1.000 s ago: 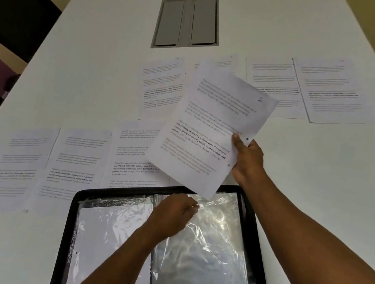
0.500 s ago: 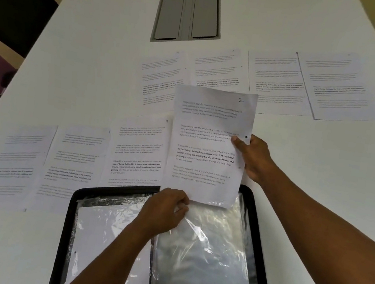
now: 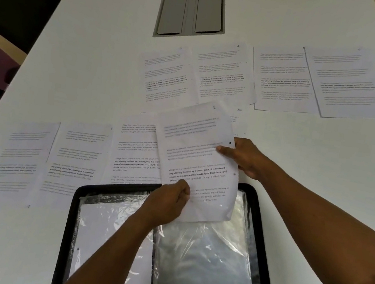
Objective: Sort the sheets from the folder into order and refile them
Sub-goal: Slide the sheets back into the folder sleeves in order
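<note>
**Feeding a sheet into the sleeve**

Both hands are on the job: the right hand (image 3: 243,157) pinches the sheet (image 3: 197,158) at its punched edge, thumb on top, and the left hand (image 3: 169,197) has its fingers curled around the top of the plastic sleeve (image 3: 202,261). My guess is it's holding the mouth open so the paper can slip in. Can't tell if it's also nipping the sheet's corner.

The sheet hangs tilted over the far end of the folder (image 3: 264,226), its lower edge already at or just inside the sleeve opening. Holding it by the holed side makes sense, since that keeps the bottom free to slide down.

The folder lies open on the table (image 3: 101,61) nearest the person, with one page already showing in the left-hand pocket (image 3: 104,238). Everything else is laid out flat in two rows (image 3: 223,74), edges touching or slightly overlapping, probably so the page numbers can be read at a glance. Plenty still to file.
</note>
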{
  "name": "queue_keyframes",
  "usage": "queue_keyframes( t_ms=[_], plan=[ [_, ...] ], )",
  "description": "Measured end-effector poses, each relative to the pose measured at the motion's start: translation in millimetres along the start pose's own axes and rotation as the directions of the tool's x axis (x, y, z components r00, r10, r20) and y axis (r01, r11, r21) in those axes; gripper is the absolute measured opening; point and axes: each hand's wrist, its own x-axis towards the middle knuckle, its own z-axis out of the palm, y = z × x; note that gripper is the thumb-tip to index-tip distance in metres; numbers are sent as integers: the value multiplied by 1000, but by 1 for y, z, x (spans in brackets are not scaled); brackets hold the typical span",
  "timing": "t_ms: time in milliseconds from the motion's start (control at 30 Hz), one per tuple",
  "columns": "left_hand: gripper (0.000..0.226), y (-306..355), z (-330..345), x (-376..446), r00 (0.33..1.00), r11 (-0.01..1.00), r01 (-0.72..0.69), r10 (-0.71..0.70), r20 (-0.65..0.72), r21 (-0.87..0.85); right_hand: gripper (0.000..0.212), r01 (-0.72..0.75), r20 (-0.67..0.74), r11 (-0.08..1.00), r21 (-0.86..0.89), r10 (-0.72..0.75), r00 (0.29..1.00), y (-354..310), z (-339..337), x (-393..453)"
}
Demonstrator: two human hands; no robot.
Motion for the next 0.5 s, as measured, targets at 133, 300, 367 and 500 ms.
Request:
queue_keyframes(
  t_ms=[133,300,367,500],
  plan=[
    [3,-5,1,0,1000,999,23,-23,6,-43,31,-12,8,990,-141,13,1000,4,6,-1],
    [5,-1,8,4,998,986,54,-46,52,-160,32,4,-128,1000,-24,-7,992,13,11,12],
    [7,4,10,6,998,985,37,-28,56,-166,35,-18,-149,1000,19,21,989,15,11,17],
    [9,12,15,10,999,986,18,-9,53,-165,43,-92,-9,991,-94,91,996,18,16,14]
  ],
)
